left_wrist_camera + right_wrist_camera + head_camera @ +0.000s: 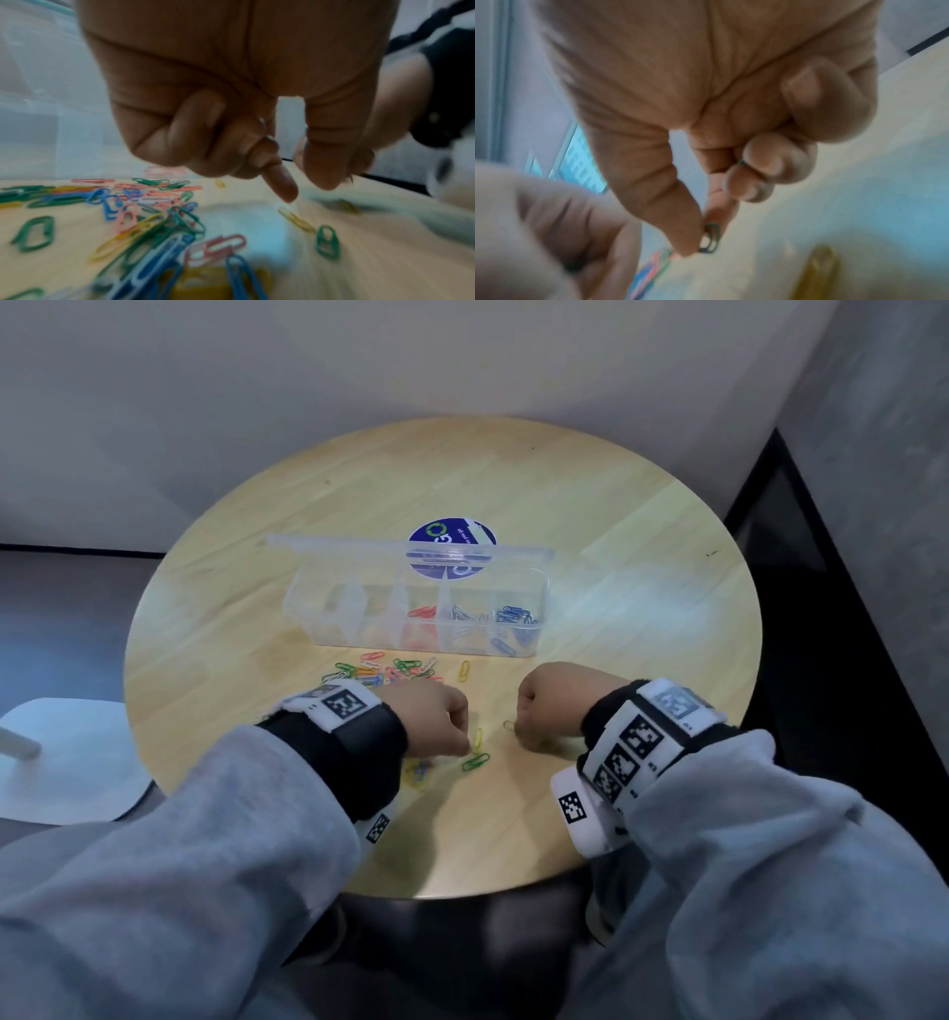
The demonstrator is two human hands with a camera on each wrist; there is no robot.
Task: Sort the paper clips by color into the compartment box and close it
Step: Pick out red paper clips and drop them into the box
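Observation:
The clear compartment box [328,629] stands mid-table with its lid [339,545] tipped back; red, white and blue clips lie in its right compartments. A mixed pile of paper clips [390,671] [144,219] lies in front of it. My right hand [516,726] [704,240] pinches a green paper clip [711,238] between thumb and index just above the table. My left hand [464,744] [308,190] is curled, its index fingertip [287,190] pointing down at the end of a yellow clip [477,739] [295,220]. A loose green clip [475,761] [326,241] lies beside it.
Another yellow clip [464,670] lies alone near the box. A round blue sticker [452,534] sits behind the lid. The round wooden table [642,588] ends close to my sleeves. A white seat [67,757] stands at the left, walls behind.

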